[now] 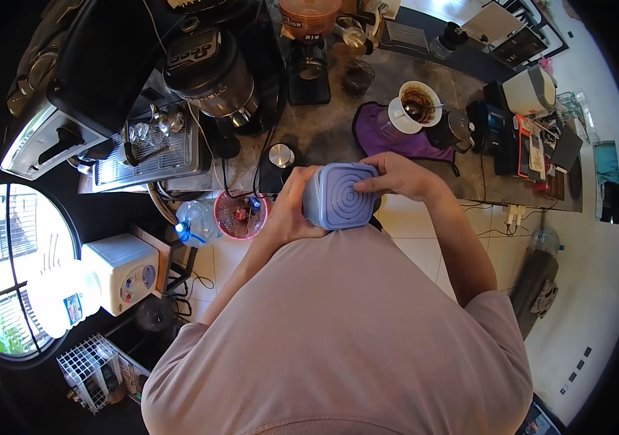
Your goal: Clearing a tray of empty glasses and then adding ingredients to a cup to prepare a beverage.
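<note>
A square plastic container with a blue-purple lid (347, 196) is held up against my chest, at the front edge of the counter. Its lid faces me and has raised concentric rings. My left hand (291, 209) wraps around the container's clear side. My right hand (399, 175) presses its thumb on the lid's right part, with the other fingers at the far edge. What the container holds cannot be seen. Just beyond my left hand, a small cylinder with a shiny metal top (281, 155) stands on a black mat.
On the counter (320, 130), a white coffee dripper (415, 106) with used grounds sits over a purple cloth (369, 128). A black lidded pot (453, 129) stands beside it. Leftward are a coffee grinder (211, 76) and an espresso machine (97, 70). Below, a pink basket (225, 215) stands on the floor.
</note>
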### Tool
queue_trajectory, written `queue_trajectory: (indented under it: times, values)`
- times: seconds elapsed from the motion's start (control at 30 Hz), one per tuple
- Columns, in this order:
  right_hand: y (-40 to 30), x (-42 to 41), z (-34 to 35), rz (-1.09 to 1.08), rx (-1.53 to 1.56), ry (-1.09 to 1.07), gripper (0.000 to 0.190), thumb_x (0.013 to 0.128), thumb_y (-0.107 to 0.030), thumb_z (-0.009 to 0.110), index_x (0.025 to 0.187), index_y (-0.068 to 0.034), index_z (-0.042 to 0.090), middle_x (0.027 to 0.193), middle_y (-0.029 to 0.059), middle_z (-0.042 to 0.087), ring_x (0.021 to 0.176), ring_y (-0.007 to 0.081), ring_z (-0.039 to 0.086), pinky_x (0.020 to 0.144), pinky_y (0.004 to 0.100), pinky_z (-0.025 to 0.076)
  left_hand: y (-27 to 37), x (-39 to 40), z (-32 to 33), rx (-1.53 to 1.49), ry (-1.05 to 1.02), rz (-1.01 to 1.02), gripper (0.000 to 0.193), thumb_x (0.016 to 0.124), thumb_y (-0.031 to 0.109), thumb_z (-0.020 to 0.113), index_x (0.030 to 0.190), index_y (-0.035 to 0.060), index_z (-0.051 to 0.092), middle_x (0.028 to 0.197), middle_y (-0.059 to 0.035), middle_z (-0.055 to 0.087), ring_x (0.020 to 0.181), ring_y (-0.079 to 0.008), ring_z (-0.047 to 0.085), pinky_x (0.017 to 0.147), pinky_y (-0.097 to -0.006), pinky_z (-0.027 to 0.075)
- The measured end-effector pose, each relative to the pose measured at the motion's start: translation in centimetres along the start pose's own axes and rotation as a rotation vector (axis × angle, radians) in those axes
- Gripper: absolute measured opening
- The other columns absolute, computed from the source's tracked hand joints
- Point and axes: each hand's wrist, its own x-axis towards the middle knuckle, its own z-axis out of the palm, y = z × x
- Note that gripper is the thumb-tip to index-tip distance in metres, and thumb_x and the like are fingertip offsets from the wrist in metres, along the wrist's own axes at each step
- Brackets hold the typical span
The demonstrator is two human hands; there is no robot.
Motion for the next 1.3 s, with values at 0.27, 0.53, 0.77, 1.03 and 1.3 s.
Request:
queue_trajectory:
  times: [0.27,0.53,0.77,1.03,1.3]
  values:
    - [2.4,-1.4,3.3,-0.029,0.179,0.156,0.043,0.101,-0.028,0.078,0.132,0.000,0.066,0.106,0.0050,0.077,0.090,0.0117,0.073,0.072,0.0288,0.063,0.3,-0.4,-0.1,0.024,0.046,-0.037,0.105,0.059,0.022,0.094,0.150,0.0023,0.046,0.127,-0.0188,0.059,0.120,-0.0393,0.060,0.102,-0.0472,0.053]
    - [2.6,-1.9,4.3,-0.130,0.242,0.293,0.045,0.105,-0.024,0.072,0.141,-0.001,0.058,0.102,0.0034,0.075,0.082,0.0088,0.070,0.059,0.0250,0.058,-0.3,-0.3,1.0,0.021,0.079,-0.073,0.112,0.059,0.025,0.096,0.153,0.0002,0.041,0.131,-0.0226,0.054,0.121,-0.0414,0.059,0.102,-0.0497,0.052]
    - [2.5,-1.5,4.6,-0.175,0.402,0.407,0.040,0.105,-0.021,0.071,0.137,-0.003,0.058,0.112,0.0062,0.075,0.091,0.0129,0.074,0.064,0.0270,0.061,0.7,0.6,2.4,0.099,0.185,-0.075,0.108,0.065,0.028,0.096,0.152,-0.0012,0.040,0.131,-0.0226,0.054,0.121,-0.0418,0.058,0.104,-0.0521,0.050]
    - [0.3,1.9,7.7,-0.452,0.619,0.426,0.033,0.103,-0.020,0.073,0.128,-0.004,0.058,0.111,0.0089,0.074,0.091,0.0194,0.077,0.071,0.0348,0.069,-7.0,3.9,6.8,-0.647,0.153,-0.170,0.062,0.111,0.044,0.054,0.160,0.0072,0.042,0.159,-0.0141,0.053,0.137,-0.0367,0.058,0.118,-0.0505,0.047]
    - [5.8,0.5,-0.8,-0.758,0.462,0.897,0.023,0.110,-0.018,0.064,0.128,-0.004,0.062,0.116,0.0061,0.074,0.100,0.0162,0.074,0.082,0.0320,0.061,-1.9,3.2,1.8,-0.100,0.323,-0.126,0.111,0.073,0.026,0.100,0.157,0.0011,0.030,0.145,-0.0202,0.054,0.136,-0.0303,0.057,0.115,-0.0452,0.048]
